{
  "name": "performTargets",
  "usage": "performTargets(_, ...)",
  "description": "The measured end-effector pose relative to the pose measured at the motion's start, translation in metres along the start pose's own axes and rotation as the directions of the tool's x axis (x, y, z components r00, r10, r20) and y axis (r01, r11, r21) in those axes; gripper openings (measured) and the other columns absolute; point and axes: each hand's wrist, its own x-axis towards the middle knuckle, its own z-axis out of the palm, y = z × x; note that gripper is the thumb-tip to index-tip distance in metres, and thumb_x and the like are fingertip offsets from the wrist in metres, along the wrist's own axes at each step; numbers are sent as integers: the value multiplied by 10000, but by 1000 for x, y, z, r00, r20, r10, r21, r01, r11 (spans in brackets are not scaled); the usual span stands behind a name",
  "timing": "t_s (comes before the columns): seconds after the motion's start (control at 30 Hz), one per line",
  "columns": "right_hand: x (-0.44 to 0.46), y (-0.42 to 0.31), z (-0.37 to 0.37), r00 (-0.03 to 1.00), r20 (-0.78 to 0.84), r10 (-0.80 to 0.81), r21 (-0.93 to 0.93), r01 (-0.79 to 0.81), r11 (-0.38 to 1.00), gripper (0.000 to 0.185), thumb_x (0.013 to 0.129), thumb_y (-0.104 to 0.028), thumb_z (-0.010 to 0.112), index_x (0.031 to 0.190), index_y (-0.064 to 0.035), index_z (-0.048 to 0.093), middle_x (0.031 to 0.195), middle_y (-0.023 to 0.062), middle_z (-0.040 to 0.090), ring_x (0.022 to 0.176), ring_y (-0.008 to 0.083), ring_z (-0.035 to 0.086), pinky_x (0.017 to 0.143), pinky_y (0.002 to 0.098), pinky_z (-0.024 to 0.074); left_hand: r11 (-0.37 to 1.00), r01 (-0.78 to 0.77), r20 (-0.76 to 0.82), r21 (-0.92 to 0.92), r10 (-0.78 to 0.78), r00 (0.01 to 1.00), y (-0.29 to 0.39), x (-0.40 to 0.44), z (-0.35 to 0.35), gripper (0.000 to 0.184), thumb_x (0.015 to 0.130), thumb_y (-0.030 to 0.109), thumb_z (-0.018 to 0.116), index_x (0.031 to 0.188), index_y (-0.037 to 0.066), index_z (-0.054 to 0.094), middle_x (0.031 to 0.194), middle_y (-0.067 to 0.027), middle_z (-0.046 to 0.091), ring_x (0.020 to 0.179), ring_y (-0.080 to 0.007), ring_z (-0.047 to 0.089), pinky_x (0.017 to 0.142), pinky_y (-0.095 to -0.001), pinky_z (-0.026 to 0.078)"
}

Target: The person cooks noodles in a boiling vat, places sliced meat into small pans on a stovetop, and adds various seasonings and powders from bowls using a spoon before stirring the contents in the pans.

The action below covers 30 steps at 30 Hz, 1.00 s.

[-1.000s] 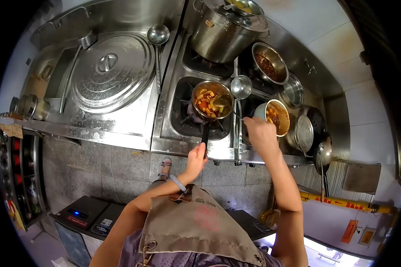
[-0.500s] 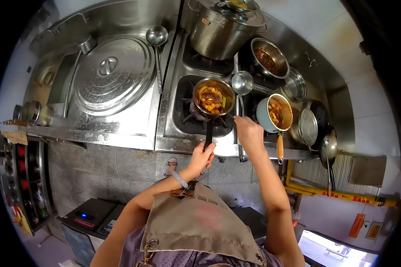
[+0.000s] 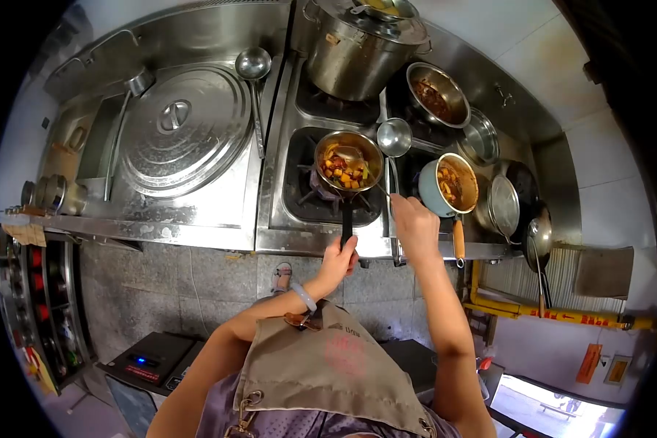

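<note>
A small saucepan (image 3: 377, 149) sits over the front left burner, with chopped orange, yellow and green food (image 3: 346, 172) inside. My left hand (image 3: 336, 264) is closed around its black handle (image 3: 347, 223). My right hand (image 3: 416, 228) pinches the thin handle of a metal spoon (image 3: 352, 155), whose bowl is down in the food. Part of the spoon's handle is hidden by the pan's rim and my fingers. Just right of the saucepan lies a steel ladle (image 3: 394, 137).
A pale blue pot (image 3: 431, 191) with a wooden handle stands to the right. Behind are a tall stockpot (image 3: 354, 69) and a steel bowl of dark food (image 3: 416, 73). A big round lid (image 3: 150, 150) covers the left counter, with another ladle (image 3: 253, 64) beside it.
The spoon's bowl has shifted slightly within the saucepan and the food pieces have been turned over. Both hands keep their grips, the view dropping a little.
</note>
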Motion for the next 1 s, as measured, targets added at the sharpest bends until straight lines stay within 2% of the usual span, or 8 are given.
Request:
performTargets(0.2,-8,-5,11,999,-37,23,-46,-24,999,155,770,-44,600,917,-33,647,660,96,556,561,259,592,463,340,462,1000,24,21,-10,-24,1000,10,-4,-2,312,912,364,538,867,66,457,606,-10,497,426,-69,407,355,-220,297)
performTargets(0.4,-21,-23,39,993,84,78,-48,-74,996,246,766,-44,550,999,-1,617,698,108,567,557,280,602,473,355,479,996,87,63,19,-88,994,17,-7,-5,293,918,338,537,931,51,479,691,-37,534,464,-74,436,370,-223,314)
performTargets(0.53,-21,-47,48,982,112,151,93,-161,983,287,802,-129,593,1048,18,601,729,130,589,577,288,603,491,367,481,993,109,80,44,-113,990,17,-4,-13,253,906,275,564,951,49,459,698,-44,537,484,-97,491,368,-241,351)
performTargets(0.67,-20,-66,52,971,117,210,423,-240,874,359,814,-172,607,1126,-2,560,784,135,587,683,318,602,585,384,489,998,33,162,53,-41,986,21,-10,-21,203,910,207,546,1003,44,469,821,-52,585,578,-112,551,423,-232,413)
performTargets(0.73,-24,-75,50,952,187,242,387,-298,872,364,816,-187,606,1141,-32,553,839,118,586,716,320,600,610,392,485,991,60,203,117,-83,976,23,-8,-28,190,910,174,538,1031,44,472,881,-54,587,656,-124,574,460,-250,449)
performTargets(0.83,-28,-73,51,951,126,283,404,-310,861,384,800,-173,629,1152,-35,556,809,115,578,713,289,600,613,369,483,990,86,237,113,-111,965,15,-3,-35,216,900,140,537,1080,44,468,884,-48,588,690,-142,586,523,-273,488)
performTargets(0.9,-32,-78,42,960,128,250,353,-280,893,437,780,-131,622,1200,-52,530,819,99,572,722,274,600,612,362,485,995,75,296,74,-93,951,15,-2,-38,237,906,169,542,1099,56,461,926,-49,597,762,-154,613,595,-293,522)
performTargets(1.0,-48,-78,21,927,140,348,355,-375,856,492,758,-80,615,1238,-65,508,839,99,576,734,258,605,603,339,491,992,45,323,116,-81,943,20,-3,-35,276,907,198,556,1116,57,444,969,-62,603,813,-164,625,644,-306,538)
